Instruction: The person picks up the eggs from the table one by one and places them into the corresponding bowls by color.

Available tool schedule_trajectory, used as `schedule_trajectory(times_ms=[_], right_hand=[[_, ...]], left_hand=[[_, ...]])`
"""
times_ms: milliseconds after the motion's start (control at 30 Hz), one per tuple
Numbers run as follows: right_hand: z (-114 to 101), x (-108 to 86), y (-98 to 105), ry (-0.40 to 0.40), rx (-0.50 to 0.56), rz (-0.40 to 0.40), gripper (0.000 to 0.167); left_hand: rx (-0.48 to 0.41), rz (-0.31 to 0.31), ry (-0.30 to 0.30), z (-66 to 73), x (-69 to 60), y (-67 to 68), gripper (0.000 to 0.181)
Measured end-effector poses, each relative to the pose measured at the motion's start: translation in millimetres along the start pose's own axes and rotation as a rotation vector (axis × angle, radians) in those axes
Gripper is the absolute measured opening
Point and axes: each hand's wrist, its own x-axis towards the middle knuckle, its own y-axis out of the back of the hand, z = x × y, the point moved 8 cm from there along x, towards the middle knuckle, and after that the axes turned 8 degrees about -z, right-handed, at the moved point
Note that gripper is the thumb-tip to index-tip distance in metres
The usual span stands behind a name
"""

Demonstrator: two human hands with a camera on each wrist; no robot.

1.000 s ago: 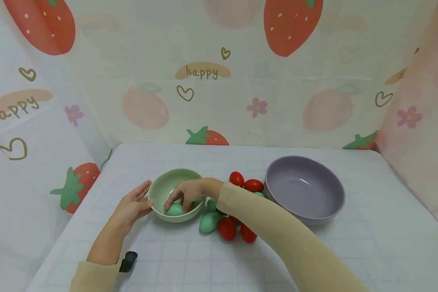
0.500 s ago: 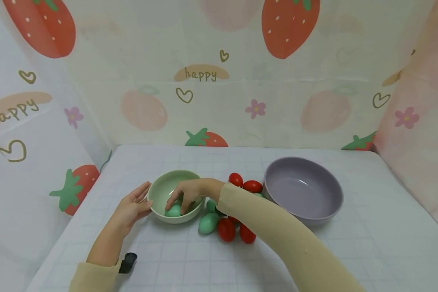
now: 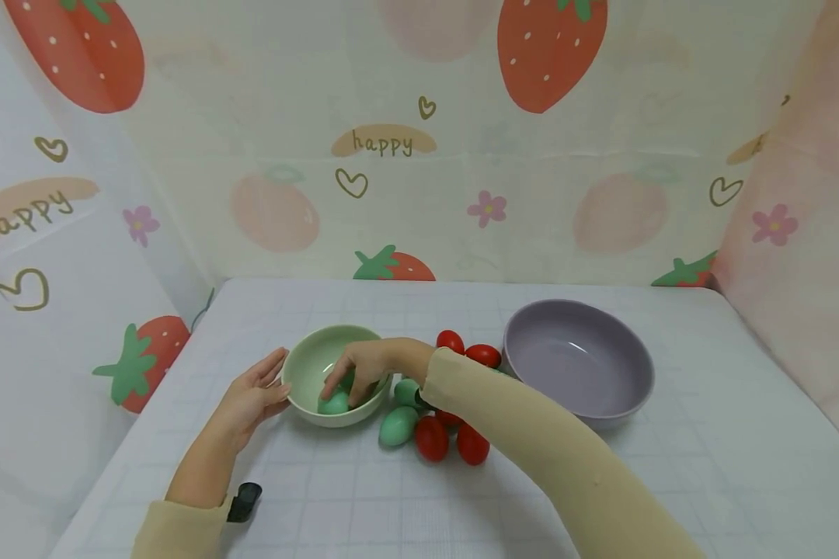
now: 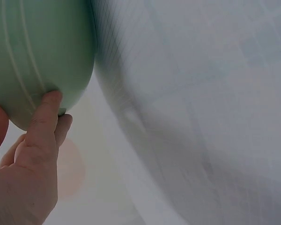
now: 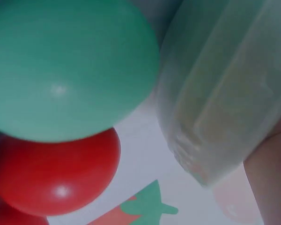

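Observation:
In the head view my left hand [image 3: 252, 397] holds the left side of a pale green bowl [image 3: 339, 420], thumb at the rim. The left wrist view has its fingers [image 4: 43, 119] against the bowl's outer wall. My right hand [image 3: 365, 369] reaches down into that bowl, its fingers around a green egg [image 3: 333, 402] low inside. Part of this egg is covered by the fingers. Right of the bowl lie loose green eggs [image 3: 398, 427] and red eggs [image 3: 432, 439], some hidden under my right forearm. One green egg [image 5: 70, 70] looms close in the right wrist view.
A larger purple bowl [image 3: 580, 373] stands at the right, with red eggs [image 3: 483, 355] near its left edge. A small black object [image 3: 245, 502] shows beside my left sleeve. Printed cloth walls [image 3: 419, 217] rise behind the table and at both sides.
The head view has shifted slightly. My right hand keeps its hold on the green egg in the bowl with barely any movement, and the left hand stays at the bowl's side.

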Motion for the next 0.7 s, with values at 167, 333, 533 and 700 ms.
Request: schedule_trajectory(times_ms=[167, 333, 533, 700], right_hand=[[-1.3, -11.9, 3.8, 0.033, -0.002, 0.005, 0.037], [-0.2, -24.5, 11.3, 0.043, 0.026, 0.042, 0.037], [3.0, -39.8, 17.6, 0.109, 0.081, 0.088, 0.038], [10.3, -59.2, 20.5, 0.152, 0.203, 0.117, 0.042]], left_hand=[[0.010, 0.004, 0.003, -0.5, 1.4, -0.3, 0.070], [0.014, 0.005, -0.003, -0.6, 2.6, 1.8, 0.071], [0.009, 0.002, 0.001, -1.5, 2.4, 2.0, 0.071], [0.007, -0.001, 0.000, -1.0, 2.3, 0.4, 0.071]])
